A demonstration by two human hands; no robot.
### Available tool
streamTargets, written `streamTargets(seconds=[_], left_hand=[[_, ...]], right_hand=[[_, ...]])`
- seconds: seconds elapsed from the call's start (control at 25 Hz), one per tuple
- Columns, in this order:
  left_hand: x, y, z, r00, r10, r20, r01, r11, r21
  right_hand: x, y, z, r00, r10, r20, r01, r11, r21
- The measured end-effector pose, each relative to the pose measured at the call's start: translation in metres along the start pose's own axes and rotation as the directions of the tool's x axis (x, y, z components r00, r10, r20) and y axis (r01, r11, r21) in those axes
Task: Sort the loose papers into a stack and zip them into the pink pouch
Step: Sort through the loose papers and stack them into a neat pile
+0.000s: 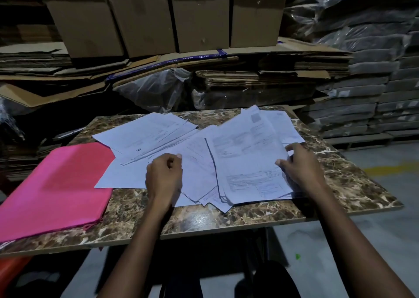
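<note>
Gripping papers (247, 161), right hand (301, 168); left hand (164, 177) fisted.

Bare tabletop (353, 179) rt of papers (244, 161).

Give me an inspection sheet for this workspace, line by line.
Surface: marble-pattern table, tilted in view.
Job's things: papers spread loose, overlapping; pink pouch flat at left, overhanging the edge.
Clutter: nothing seen.
Hands: left hand curled, resting on papers; right hand grips the edge of a sheaf.
Cables: nothing seen.
Surroundings: cardboard boxes, flattened cardboard, wrapped bundles.
</note>
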State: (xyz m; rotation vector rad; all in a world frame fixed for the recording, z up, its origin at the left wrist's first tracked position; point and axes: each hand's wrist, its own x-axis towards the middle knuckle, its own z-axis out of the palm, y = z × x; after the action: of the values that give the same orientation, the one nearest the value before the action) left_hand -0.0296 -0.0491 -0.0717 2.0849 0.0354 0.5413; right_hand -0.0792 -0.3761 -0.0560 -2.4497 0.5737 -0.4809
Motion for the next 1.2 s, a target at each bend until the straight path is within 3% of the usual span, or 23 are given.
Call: streamTargets(seconds=[0.16,0.32,0.52,0.64,0.76,0.88,1.04,1.2], left_hand=[[0.016,-0.004,0.004,1.0,0.011,0.014,-0.011,0.999,0.052],[0.047,-0.01,0.009,0.994,0.076,-0.072,-0.065,0.987,0.144],[0.091,-0.042,0.023,0.987,0.041,0.158,-0.115,0.863,0.492],[0.094,-0.052,0.032,0.955,-0.105,0.276,-0.089,0.79,0.607],[0.093,-0.051,0.033,0.945,-0.135,0.299,-0.103,0.744,0.66],[0.089,-0.044,0.031,0.973,-0.061,0.223,-0.11,0.728,0.677],[0.081,-0.035,0.027,0.983,0.065,0.17,-0.166,0.706,0.688],[0.081,-0.029,0.02,0.989,0.081,0.123,-0.136,0.816,0.562]], right_hand=[[-0.01,0.0,0.008,0.997,-0.027,-0.07,0.015,0.986,-0.166],[-0.014,-0.004,0.018,0.991,-0.082,-0.103,0.048,0.954,-0.297],[-0.014,-0.018,0.029,0.99,-0.118,-0.071,0.08,0.912,-0.403],[-0.01,-0.035,0.034,0.975,-0.221,-0.002,0.207,0.918,-0.338],[-0.002,-0.058,0.044,0.951,-0.294,0.095,0.307,0.934,-0.183],[0.004,-0.08,0.061,0.923,-0.333,0.192,0.346,0.938,-0.033],[0.008,-0.108,0.086,0.883,-0.356,0.306,0.376,0.926,-0.008],[0.013,-0.122,0.099,0.882,-0.336,0.329,0.377,0.924,-0.067]])
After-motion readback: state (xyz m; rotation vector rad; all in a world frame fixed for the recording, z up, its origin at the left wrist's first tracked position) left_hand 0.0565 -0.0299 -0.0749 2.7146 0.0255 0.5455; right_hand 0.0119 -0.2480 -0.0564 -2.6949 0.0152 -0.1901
